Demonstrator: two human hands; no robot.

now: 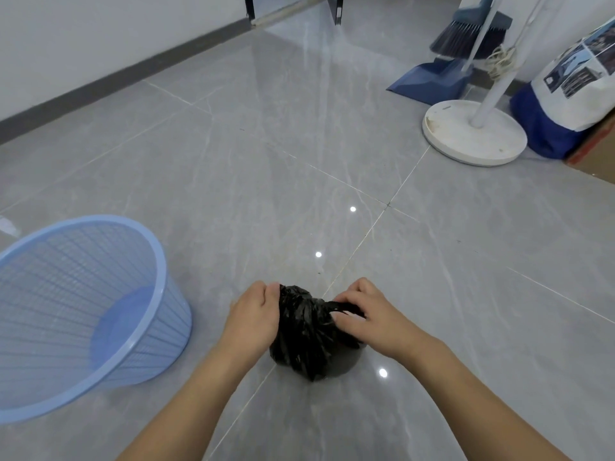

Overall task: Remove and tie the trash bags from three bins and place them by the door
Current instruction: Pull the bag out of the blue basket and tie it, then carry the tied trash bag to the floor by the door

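Note:
A small black trash bag [307, 341] sits bunched on the grey tile floor near the bottom centre. My left hand [256, 316] grips the gathered plastic on the bag's left side. My right hand [364, 312] pinches a twisted strand of the bag's neck on its right side. A light blue mesh bin [83, 314] stands to the left, tilted toward me, with no bag inside it.
A white fan base [474, 134] with its pole stands at the right. Behind it are a blue dustpan [432, 81] and a broom [469, 33]. A blue and white bag [572, 94] leans at the far right. A dark skirting board [116, 73] lines the left wall.

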